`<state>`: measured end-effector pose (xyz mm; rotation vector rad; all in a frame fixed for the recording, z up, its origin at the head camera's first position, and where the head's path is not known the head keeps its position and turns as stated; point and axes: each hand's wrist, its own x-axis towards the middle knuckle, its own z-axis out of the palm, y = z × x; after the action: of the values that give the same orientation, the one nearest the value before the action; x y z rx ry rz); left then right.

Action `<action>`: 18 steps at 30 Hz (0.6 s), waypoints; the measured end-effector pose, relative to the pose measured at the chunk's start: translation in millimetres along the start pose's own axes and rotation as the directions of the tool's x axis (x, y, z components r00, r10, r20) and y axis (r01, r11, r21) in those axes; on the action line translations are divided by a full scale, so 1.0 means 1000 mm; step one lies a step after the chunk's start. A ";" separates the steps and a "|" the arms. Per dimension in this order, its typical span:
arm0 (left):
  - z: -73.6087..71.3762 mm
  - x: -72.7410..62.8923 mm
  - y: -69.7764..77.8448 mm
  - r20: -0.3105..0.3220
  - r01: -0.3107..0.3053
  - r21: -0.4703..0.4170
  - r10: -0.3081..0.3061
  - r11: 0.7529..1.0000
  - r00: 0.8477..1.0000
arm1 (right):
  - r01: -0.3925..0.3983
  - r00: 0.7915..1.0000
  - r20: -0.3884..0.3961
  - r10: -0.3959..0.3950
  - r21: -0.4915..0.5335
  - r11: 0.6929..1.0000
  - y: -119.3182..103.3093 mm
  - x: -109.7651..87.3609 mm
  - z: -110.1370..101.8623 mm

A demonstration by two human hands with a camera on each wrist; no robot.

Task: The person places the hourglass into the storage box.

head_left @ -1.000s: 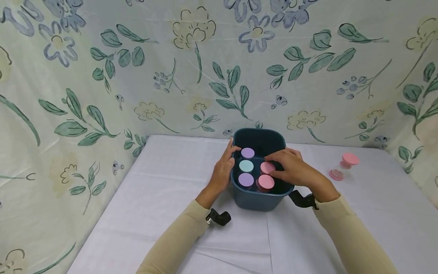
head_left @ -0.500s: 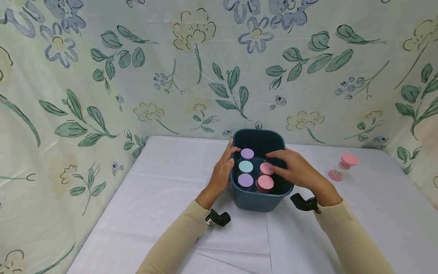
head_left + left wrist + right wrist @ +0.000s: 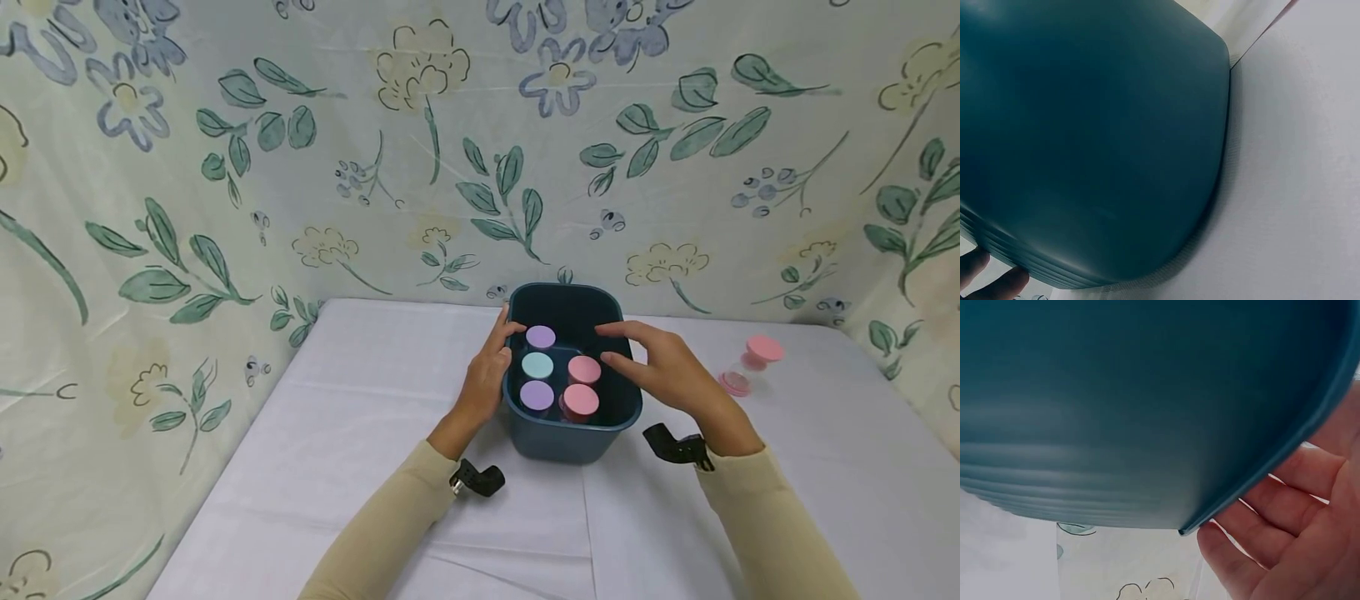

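Observation:
A dark blue-green plastic bin (image 3: 558, 442) stands on the table. My left hand (image 3: 482, 379) holds its left rim, with the index finger hooked over the edge; two left fingertips (image 3: 1004, 284) press the outer wall in the left wrist view. Inside are round-capped things, seen from above: a purple cap (image 3: 540, 337), a mint cap (image 3: 537, 365) and another purple cap (image 3: 537, 396) on the left, a pink cap (image 3: 583, 369) and a nearer pink cap (image 3: 580, 402) on the right. Over the right rim, my right hand (image 3: 675, 371) has thumb and index finger spread, holding nothing.
To the right of the bin, a pink-ended sand timer (image 3: 752, 365) stands on the white-covered table (image 3: 375, 400). A floral cloth (image 3: 420, 167) hangs behind the table's far edge. Camera mounts sit on both wrists.
My right hand has let go of the farther pink-capped thing and moved up and right, its thumb and index finger spreading apart. The left hand stays on the rim.

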<state>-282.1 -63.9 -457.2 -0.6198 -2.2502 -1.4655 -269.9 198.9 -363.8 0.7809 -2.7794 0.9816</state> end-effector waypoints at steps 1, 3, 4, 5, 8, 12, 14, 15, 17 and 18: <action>0.000 0.000 0.000 -0.001 -0.001 0.000 0.001 1.000 1.000 | 0.001 1.000 -0.011 -0.001 0.004 1.000 0.000 0.000 0.000; 0.000 0.000 0.000 0.000 0.002 0.001 -0.002 1.000 1.000 | 0.003 0.999 -0.034 -0.003 0.006 1.000 0.001 -0.001 -0.001; 0.000 0.000 -0.001 0.001 0.003 0.001 -0.003 1.000 1.000 | 0.002 0.999 -0.045 -0.002 0.005 1.000 0.002 -0.001 -0.001; 0.000 0.000 -0.001 0.002 0.003 0.004 -0.003 1.000 1.000 | 0.000 0.998 -0.055 0.000 0.005 1.000 0.003 -0.001 -0.002; 0.000 0.000 -0.001 0.003 0.006 0.008 -0.007 1.000 1.000 | -0.004 0.995 -0.096 0.004 0.008 1.000 0.005 -0.002 -0.003; 0.000 0.000 -0.001 0.002 0.005 0.008 -0.005 1.000 1.000 | 0.016 0.983 -0.181 -0.016 -0.003 1.000 0.008 -0.003 -0.003; 0.000 0.000 -0.001 0.003 0.009 0.009 -0.009 1.000 1.000 | 0.017 0.973 -0.229 -0.019 -0.011 1.000 0.009 -0.004 -0.003; 0.000 0.000 -0.001 0.003 0.010 0.011 -0.010 1.000 1.000 | 0.019 0.968 -0.250 -0.022 -0.013 1.000 0.010 -0.004 -0.004; -0.001 0.001 0.000 0.003 0.012 0.015 -0.012 1.000 1.000 | 0.011 0.958 -0.285 -0.013 -0.010 1.000 0.010 -0.005 -0.005; -0.001 0.001 0.000 0.004 0.013 0.015 -0.013 1.000 1.000 | 0.005 0.954 -0.301 -0.007 -0.007 1.000 0.011 -0.005 -0.005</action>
<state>-282.7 -64.6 -457.0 -0.6053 -2.2702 -1.4535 -271.0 211.5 -366.8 0.5817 -2.5151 0.9962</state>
